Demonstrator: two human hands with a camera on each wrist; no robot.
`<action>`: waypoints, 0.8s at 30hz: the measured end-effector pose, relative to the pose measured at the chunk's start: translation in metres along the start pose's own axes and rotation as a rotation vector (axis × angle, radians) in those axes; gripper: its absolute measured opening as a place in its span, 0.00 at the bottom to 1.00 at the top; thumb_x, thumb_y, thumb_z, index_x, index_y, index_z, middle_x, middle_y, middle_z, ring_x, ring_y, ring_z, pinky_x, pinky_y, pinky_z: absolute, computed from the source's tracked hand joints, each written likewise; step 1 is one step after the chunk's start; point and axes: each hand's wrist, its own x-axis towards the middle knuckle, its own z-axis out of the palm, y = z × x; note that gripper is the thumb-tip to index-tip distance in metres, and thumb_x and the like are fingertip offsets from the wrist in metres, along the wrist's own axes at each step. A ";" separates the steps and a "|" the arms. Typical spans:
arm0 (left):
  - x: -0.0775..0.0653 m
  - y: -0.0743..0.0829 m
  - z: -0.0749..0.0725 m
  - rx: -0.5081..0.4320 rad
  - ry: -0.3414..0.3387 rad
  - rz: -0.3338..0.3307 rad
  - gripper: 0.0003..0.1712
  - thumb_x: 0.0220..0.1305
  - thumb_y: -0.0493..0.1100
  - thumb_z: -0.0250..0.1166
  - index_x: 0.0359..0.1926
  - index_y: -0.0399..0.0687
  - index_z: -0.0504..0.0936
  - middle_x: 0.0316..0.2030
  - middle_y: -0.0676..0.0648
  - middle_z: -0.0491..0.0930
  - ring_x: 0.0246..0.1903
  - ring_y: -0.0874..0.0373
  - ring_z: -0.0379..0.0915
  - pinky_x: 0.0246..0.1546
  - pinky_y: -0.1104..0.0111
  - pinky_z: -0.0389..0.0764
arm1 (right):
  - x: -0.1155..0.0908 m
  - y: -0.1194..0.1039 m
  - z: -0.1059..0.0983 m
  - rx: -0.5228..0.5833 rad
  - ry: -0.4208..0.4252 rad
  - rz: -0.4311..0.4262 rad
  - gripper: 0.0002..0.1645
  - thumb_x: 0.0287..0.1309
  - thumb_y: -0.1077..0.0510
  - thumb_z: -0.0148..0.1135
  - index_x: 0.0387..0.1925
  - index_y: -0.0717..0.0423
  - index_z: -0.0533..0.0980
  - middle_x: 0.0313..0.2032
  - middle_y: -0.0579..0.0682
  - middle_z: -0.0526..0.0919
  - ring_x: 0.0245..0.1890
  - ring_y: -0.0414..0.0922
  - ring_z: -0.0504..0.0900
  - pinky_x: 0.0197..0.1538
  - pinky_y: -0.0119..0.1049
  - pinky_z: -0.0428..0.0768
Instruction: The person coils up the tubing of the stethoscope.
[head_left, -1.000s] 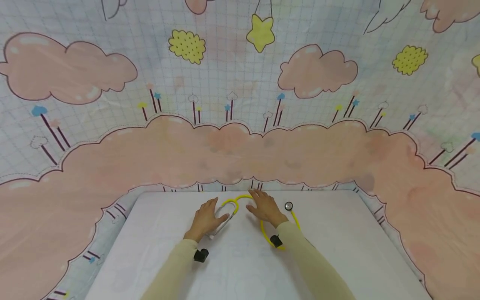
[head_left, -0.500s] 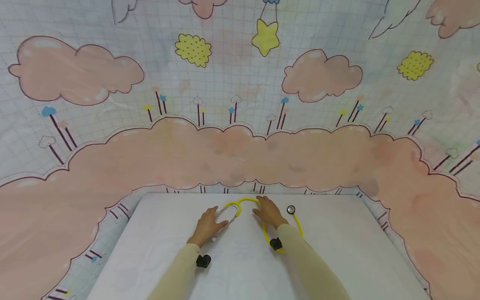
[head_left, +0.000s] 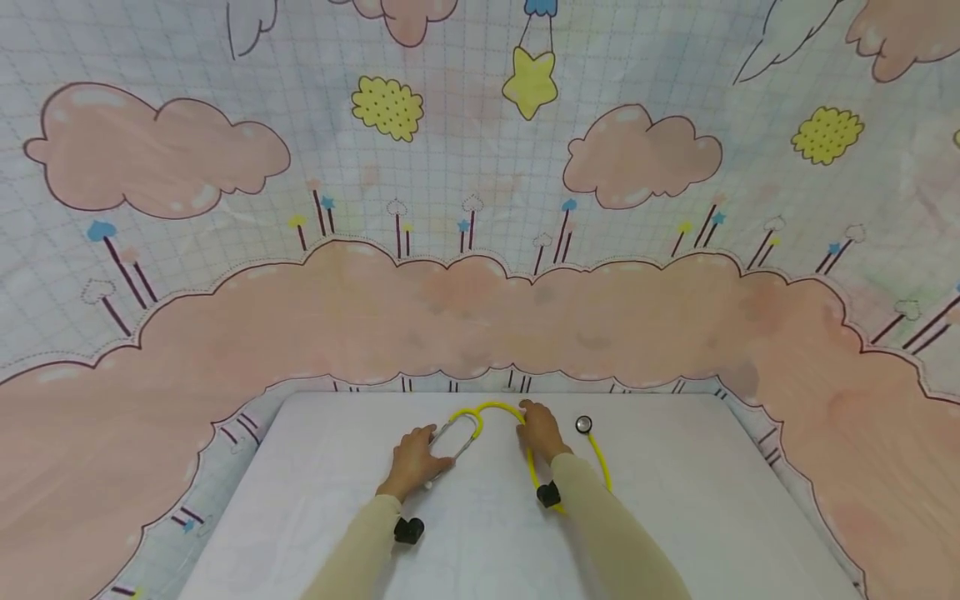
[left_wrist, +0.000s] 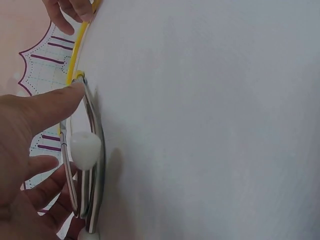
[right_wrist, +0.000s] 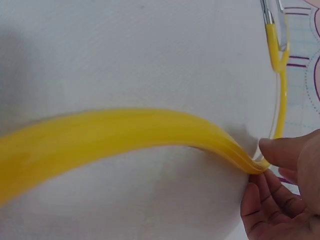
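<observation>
A stethoscope with yellow tubing point(head_left: 498, 406) lies toward the back of the white table. My left hand point(head_left: 412, 463) spans its metal ear tubes point(left_wrist: 100, 190), thumb on one side and bent fingers on the other. One white ear tip point(left_wrist: 85, 150) shows close up in the left wrist view. Farther right, my right hand point(head_left: 542, 430) pinches the yellow tubing point(right_wrist: 125, 129) between thumb and fingers. Beyond that hand rests the round chest piece point(head_left: 583, 425). Part of the tubing is hidden under the right forearm.
The white tabletop point(head_left: 300, 533) ends at a straight back edge. Behind and around it hangs a cloth point(head_left: 450, 317) printed with clouds and stars. A small black camera sits on each wrist, the left one point(head_left: 408, 531) and the right one point(head_left: 548, 495).
My right hand has come down onto the tubing, its fingers closing round it. My left hand has drawn in on the ear tubes. The view has shifted slightly.
</observation>
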 end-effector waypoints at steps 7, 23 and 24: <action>-0.003 0.001 0.004 0.031 -0.003 0.016 0.41 0.41 0.52 0.75 0.57 0.40 0.73 0.38 0.44 0.78 0.42 0.48 0.71 0.42 0.51 0.66 | -0.004 0.000 0.000 0.034 -0.020 0.072 0.21 0.55 0.66 0.58 0.53 0.60 0.73 0.41 0.57 0.82 0.41 0.50 0.80 0.46 0.45 0.78; 0.001 0.002 0.008 0.056 -0.032 -0.018 0.33 0.40 0.54 0.76 0.43 0.41 0.75 0.33 0.47 0.75 0.35 0.53 0.71 0.39 0.56 0.66 | -0.003 -0.022 -0.022 0.118 0.096 -0.070 0.14 0.60 0.61 0.56 0.45 0.63 0.77 0.37 0.55 0.82 0.35 0.45 0.79 0.39 0.39 0.78; 0.000 0.002 0.007 0.051 -0.031 -0.017 0.32 0.40 0.53 0.76 0.43 0.41 0.74 0.33 0.47 0.74 0.35 0.53 0.70 0.38 0.57 0.66 | -0.004 -0.024 -0.024 0.142 0.096 -0.058 0.14 0.60 0.60 0.56 0.46 0.62 0.77 0.37 0.55 0.82 0.34 0.44 0.79 0.38 0.37 0.78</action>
